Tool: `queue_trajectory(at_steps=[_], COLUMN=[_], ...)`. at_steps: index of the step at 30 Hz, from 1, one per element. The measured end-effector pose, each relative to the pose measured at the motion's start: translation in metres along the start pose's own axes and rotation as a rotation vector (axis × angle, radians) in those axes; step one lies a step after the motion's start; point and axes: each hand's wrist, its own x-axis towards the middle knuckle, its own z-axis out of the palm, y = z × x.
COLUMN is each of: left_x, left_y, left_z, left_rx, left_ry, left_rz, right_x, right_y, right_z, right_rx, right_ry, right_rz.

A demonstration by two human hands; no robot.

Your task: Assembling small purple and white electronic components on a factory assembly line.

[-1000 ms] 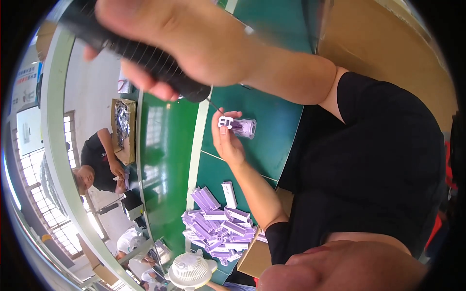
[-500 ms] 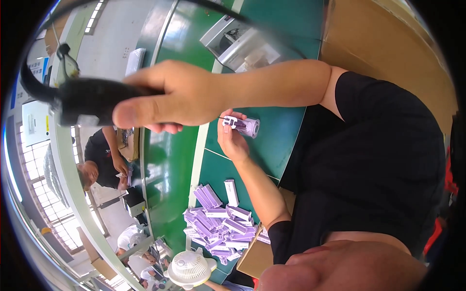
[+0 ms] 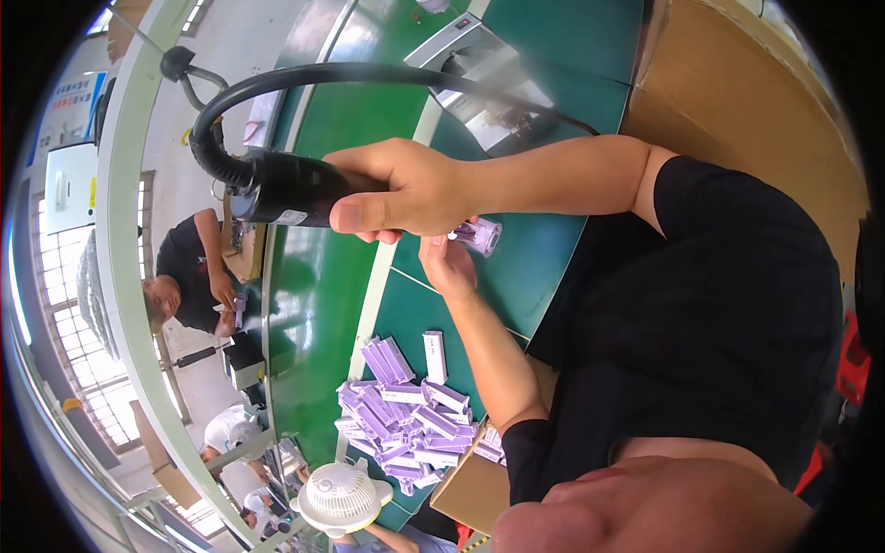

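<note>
One black tool [image 3: 295, 189], one white fan [image 3: 339, 496], two hands

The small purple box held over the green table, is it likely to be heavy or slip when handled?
The small purple box probably weighs little: one hand holds it up by the fingertips. Its flat carton faces likely grip well and should not roll. It may crush if squeezed, as it looks like the thin cartons in the pile of purple boxes.

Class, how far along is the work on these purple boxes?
Done: cannot tell; no finished stack shows. In hand: the left hand holds one purple box, the right hand grips a black hosed tool beside it. Left: probably the pile of purple boxes on the green table.
</note>
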Motion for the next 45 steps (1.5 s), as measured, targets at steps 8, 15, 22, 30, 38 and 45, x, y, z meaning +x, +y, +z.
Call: queue_trajectory(at_steps=[8,15,22,30,38,45], left_x=[0.0,-0.004,-0.005,0.0,0.077,0.142], left_y=[-0.003,-0.007,-0.006,0.041,0.113,0.079], left_z=[0.0,-0.001,-0.007,-0.03,-0.119,-0.239], left_rx=[-0.004,0.06,0.01,0.341,0.861,0.662], left_ry=[-0.038,0.041,-0.025,0.032,0.637,0.689], left_rz=[0.044,0.102,0.076,0.026,0.186,0.061], right_x=[-0.003,-0.008,-0.004,0.023,-0.062,-0.076], right_y=[0.005,0.01,0.005,-0.069,-0.09,-0.083], right_z=[-0.002,-0.003,-0.004,-0.038,-0.114,-0.162], right_rx=[-0.017,-0.008,0.045,0.343,0.378,-0.43], right_ry=[-0.027,-0.046,-0.118,-0.03,0.249,0.479], right_rz=[0.016,-0.017,0.017,-0.478,-0.73,-0.517])
